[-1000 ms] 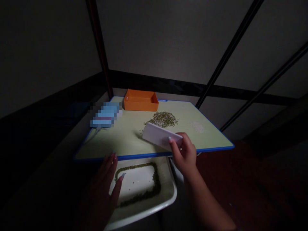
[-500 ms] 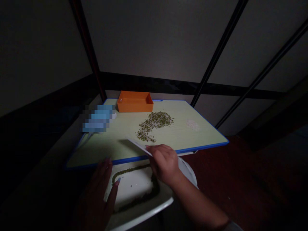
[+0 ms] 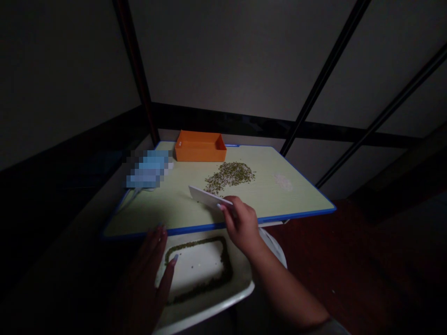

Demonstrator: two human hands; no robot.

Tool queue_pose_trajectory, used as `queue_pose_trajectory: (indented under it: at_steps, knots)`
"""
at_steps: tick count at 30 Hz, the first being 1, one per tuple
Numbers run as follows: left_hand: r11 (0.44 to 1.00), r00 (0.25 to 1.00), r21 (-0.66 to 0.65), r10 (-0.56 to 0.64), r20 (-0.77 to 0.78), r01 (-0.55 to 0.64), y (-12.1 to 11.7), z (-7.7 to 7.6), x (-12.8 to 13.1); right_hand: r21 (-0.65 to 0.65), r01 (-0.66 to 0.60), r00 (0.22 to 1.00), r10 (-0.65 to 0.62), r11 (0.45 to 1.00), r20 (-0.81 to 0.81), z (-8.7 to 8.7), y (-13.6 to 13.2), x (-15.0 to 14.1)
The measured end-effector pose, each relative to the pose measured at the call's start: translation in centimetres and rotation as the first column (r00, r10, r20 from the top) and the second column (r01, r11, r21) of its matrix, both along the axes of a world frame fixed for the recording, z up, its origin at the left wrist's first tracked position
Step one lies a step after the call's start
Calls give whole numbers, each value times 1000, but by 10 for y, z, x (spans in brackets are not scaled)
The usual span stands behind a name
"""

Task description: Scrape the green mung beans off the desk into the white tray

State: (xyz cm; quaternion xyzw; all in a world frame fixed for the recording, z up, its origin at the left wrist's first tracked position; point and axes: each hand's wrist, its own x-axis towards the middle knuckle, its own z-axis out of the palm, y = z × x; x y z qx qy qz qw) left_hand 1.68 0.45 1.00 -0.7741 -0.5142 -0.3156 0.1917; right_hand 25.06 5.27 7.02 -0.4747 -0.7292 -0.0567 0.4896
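Note:
My right hand [image 3: 241, 224] is closed on a flat white card [image 3: 207, 197], held low over the pale table top [image 3: 181, 204] just in front of a pile of small green beans [image 3: 228, 174]. My left hand [image 3: 150, 274] holds the left rim of a white tray [image 3: 223, 298], fingers stretched along it. The tray sits below the table's blue front edge, and green beans line its inner border [image 3: 199, 286].
An orange box [image 3: 199, 146] stands at the table's far edge. A blurred blue object [image 3: 149, 168] lies at the far left. A small heap of white grains [image 3: 282, 181] lies to the right. Dark bars and a wall rise behind the table.
The right hand swept the card from behind the bean pile toward the front edge, then back up to the pile's near side. The pile has stretched toward the front. The left hand stayed on the tray.

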Motion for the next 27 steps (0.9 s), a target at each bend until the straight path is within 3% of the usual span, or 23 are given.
queue_pose_trajectory:
  at_steps: [7, 19, 27]
  knots:
    - [1000, 1000, -9, 5, -1, -5, 0, 0, 1, 31, -4, 994, 8, 1000, -112, -6, 2, 4]
    - [1000, 1000, -11, -7, -4, 7, -1, 2, 2, -3, -16, 995, 15, 1000, -103, -3, -4, 4]
    - [999, 1000, -50, -3, 26, 4, -2, -2, 0, 10, -93, 986, 94, 996, -138, 0, -4, 6]
